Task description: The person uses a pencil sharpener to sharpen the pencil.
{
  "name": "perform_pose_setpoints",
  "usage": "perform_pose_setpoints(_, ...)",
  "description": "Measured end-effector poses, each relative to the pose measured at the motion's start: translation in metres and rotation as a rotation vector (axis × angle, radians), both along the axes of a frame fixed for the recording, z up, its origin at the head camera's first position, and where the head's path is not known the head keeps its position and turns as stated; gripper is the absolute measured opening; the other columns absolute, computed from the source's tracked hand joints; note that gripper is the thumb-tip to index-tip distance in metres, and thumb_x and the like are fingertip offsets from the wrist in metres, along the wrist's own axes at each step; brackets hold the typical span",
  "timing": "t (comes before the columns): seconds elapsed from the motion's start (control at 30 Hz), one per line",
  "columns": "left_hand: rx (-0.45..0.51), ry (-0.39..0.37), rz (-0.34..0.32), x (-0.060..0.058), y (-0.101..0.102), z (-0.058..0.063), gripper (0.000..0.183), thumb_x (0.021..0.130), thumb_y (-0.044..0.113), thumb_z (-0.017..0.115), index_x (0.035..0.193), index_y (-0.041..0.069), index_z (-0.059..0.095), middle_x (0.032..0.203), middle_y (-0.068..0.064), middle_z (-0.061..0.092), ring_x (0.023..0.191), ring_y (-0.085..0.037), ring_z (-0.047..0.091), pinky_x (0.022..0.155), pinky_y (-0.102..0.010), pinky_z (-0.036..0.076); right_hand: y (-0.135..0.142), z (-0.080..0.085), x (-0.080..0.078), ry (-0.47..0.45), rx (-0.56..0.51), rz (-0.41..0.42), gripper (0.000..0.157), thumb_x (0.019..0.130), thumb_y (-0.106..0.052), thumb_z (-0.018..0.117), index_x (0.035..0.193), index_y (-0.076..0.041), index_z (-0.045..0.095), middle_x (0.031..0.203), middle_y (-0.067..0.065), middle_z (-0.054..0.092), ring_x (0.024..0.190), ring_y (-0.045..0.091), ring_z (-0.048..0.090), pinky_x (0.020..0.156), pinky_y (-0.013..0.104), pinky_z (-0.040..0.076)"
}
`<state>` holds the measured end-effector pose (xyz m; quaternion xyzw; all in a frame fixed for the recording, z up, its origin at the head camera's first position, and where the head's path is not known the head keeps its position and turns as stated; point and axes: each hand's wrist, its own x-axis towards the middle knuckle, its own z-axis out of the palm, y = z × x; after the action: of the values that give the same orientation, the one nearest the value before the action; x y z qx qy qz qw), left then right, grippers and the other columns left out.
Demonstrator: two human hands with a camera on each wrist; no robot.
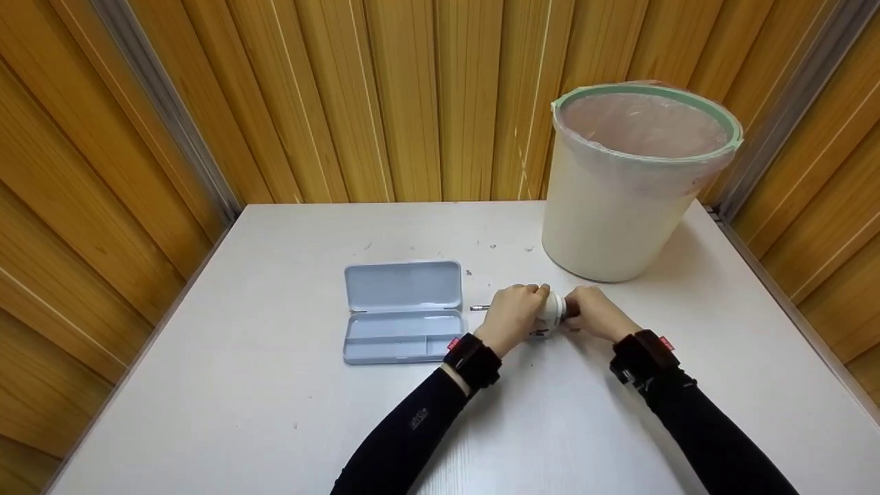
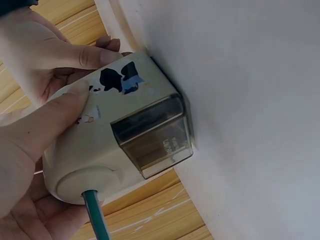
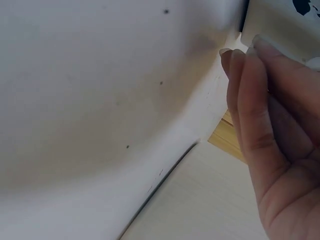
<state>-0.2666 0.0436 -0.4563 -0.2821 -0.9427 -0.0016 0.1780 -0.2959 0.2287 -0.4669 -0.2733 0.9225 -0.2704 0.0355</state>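
A white pencil sharpener (image 2: 107, 135) with dark cow-like patches lies between my hands on the table. My left hand (image 1: 512, 316) grips its body, the thumb laid along one side in the left wrist view. A green pencil (image 2: 96, 215) sticks out of the sharpener's round front, beside the see-through shavings drawer (image 2: 160, 142). At the opposite end, my right hand (image 1: 597, 313) pinches the crank handle (image 1: 572, 307), which its bent fingers mostly hide. The right wrist view has these fingertips (image 3: 255, 42) drawn together right by the sharpener's body.
A light blue pencil case (image 1: 402, 285) lies open with its lid back, left of my hands. Its tray has several compartments. A tall cream bin (image 1: 605, 220) with a green rim and plastic liner stands at the back right. Small specks dot the white table (image 1: 275, 309).
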Motion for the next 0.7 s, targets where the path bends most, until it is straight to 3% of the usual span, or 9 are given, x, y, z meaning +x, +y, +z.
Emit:
perform_pose_setpoints(0.27,0.032,-0.029,-0.030,0.000,-0.003,-0.001,0.051,0.079,0.032,0.081,0.122,0.011,0.065,0.106,-0.001,0.074,0.089,-0.016,0.072,0.074,-0.028,0.060,0.002,-0.001,0.000,0.008,0.009,0.005,0.008,0.072,0.005,0.075,0.078,0.001,0.071,0.073,0.008,0.071,0.066,0.012,0.059,0.066,0.029,0.050)
perform_pose_setpoints(0.4,0.054,-0.040,-0.037,0.000,-0.003,-0.002,0.053,0.079,0.035,0.081,0.123,0.010,0.064,0.107,-0.001,0.074,0.090,-0.016,0.072,0.076,-0.028,0.059,0.004,0.004,0.003,-0.025,0.009,0.010,0.013,0.073,0.003,0.076,0.085,0.002,0.071,0.082,0.014,0.074,0.076,0.022,0.067,0.073,0.037,0.055)
perform_pose_setpoints(0.57,0.076,-0.065,-0.030,0.000,-0.003,-0.004,0.061,0.078,0.036,0.082,0.128,0.008,0.061,0.112,-0.002,0.073,0.094,-0.017,0.071,0.080,-0.028,0.059,0.003,0.020,0.011,-0.042,0.006,-0.007,0.046,0.072,-0.006,0.082,0.112,0.009,0.065,0.110,0.026,0.069,0.099,0.042,0.066,0.088,0.054,0.054)
perform_pose_setpoints(0.7,0.119,-0.105,-0.021,0.000,-0.005,-0.005,0.080,0.077,0.033,0.084,0.143,0.005,0.049,0.119,-0.004,0.071,0.099,-0.019,0.069,0.083,-0.029,0.058,0.000,0.033,0.017,-0.034,0.004,-0.023,0.065,0.072,-0.011,0.084,0.127,0.008,0.056,0.127,0.029,0.061,0.114,0.050,0.057,0.096,0.062,0.048)
